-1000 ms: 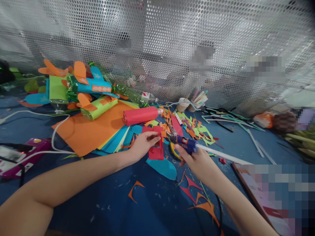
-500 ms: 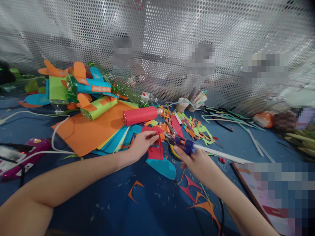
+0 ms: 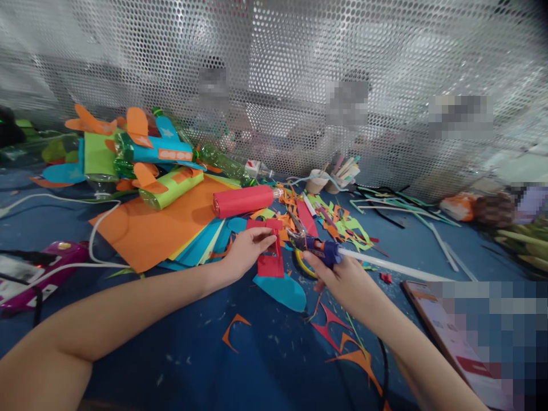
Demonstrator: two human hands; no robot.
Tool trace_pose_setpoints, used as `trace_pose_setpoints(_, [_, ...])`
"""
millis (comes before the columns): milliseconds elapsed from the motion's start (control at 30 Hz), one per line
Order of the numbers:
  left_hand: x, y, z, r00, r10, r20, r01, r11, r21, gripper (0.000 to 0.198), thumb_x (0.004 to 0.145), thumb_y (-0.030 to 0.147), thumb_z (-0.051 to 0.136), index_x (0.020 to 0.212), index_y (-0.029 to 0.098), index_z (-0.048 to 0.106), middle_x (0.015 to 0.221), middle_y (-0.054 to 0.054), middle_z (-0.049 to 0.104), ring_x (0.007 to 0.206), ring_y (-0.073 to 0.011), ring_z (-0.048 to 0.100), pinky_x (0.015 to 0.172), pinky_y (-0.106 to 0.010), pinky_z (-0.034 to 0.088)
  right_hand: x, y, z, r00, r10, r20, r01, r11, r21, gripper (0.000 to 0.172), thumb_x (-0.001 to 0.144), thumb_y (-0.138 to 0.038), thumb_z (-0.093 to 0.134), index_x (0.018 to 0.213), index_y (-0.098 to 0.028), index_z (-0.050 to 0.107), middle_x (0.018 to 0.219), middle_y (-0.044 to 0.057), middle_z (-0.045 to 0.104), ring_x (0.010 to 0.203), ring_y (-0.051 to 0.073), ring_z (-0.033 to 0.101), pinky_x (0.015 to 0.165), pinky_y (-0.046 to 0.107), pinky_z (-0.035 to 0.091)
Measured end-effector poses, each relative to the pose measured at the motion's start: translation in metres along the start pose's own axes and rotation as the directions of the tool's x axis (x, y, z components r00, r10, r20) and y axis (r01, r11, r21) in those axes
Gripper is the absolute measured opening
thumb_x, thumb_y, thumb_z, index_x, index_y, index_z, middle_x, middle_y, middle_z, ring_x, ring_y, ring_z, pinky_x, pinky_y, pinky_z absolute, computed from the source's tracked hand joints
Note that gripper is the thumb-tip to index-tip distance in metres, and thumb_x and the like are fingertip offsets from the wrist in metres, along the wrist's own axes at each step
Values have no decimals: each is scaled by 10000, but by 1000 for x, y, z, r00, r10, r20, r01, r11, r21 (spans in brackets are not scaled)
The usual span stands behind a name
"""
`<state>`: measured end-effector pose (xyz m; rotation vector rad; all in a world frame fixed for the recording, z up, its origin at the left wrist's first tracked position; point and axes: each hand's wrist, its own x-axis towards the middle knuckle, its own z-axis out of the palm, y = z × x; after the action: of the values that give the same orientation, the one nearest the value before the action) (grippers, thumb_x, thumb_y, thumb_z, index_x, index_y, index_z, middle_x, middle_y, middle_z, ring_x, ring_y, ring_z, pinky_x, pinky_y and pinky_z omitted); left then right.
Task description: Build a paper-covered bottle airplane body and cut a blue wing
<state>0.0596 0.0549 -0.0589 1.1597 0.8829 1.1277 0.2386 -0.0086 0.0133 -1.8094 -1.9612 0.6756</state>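
Observation:
My right hand (image 3: 338, 271) is wrapped round a blue hot glue gun (image 3: 321, 249), whose long white glue stick (image 3: 394, 267) sticks out to the right. Its nozzle points left, near the red paper piece (image 3: 270, 266). Fingers and thumb of my left hand (image 3: 252, 248) pinch the upper edge of that red piece. A blue rounded paper shape (image 3: 280, 291) lies just below it. Behind my left hand rests a bottle wrapped in red paper (image 3: 243, 201). The yellow handle of scissors (image 3: 302, 262) shows under the glue gun.
Paper-covered bottle planes (image 3: 158, 149) and stacked coloured sheets (image 3: 166, 228) are at the left. Paper scraps (image 3: 342, 220) spread behind my right hand, near cups of pens (image 3: 340, 177). A tablet-like device (image 3: 445, 337) lies at the right, and a purple device with cables (image 3: 64, 268) at the left.
The glue gun and my right hand have shifted very slightly to the right. My left hand stays pinched on the red paper.

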Motion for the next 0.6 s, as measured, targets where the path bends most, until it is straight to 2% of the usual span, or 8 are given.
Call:
trace_pose_setpoints(200, [1,3,2,996,-27,-88,19,995,-97,198,676,289,687,803,146,635,759,-15,644,659,-125,589,706,-308,500,-2,1,-1,999,3,33,-3,1000,-17,395,849,-521,383,940,-202,595,674,19,671,478,157,631,505,256,462])
trace_pose_setpoints(333, [3,0,1,996,-27,-88,11,983,-181,194,666,272,696,792,141,628,765,-9,640,687,-125,597,744,-320,498,-2,3,0,999,0,49,0,1000,10,390,845,-525,390,922,-201,594,695,18,668,461,145,628,485,243,464])
trace_pose_setpoints(600, [4,-2,0,996,-35,-80,19,981,-192,193,681,258,689,831,142,652,802,-37,663,722,-144,613,777,-348,491,-3,5,1,998,-17,62,16,1000,9,364,834,-490,420,878,-190,621,696,40,671,452,158,631,443,251,458])
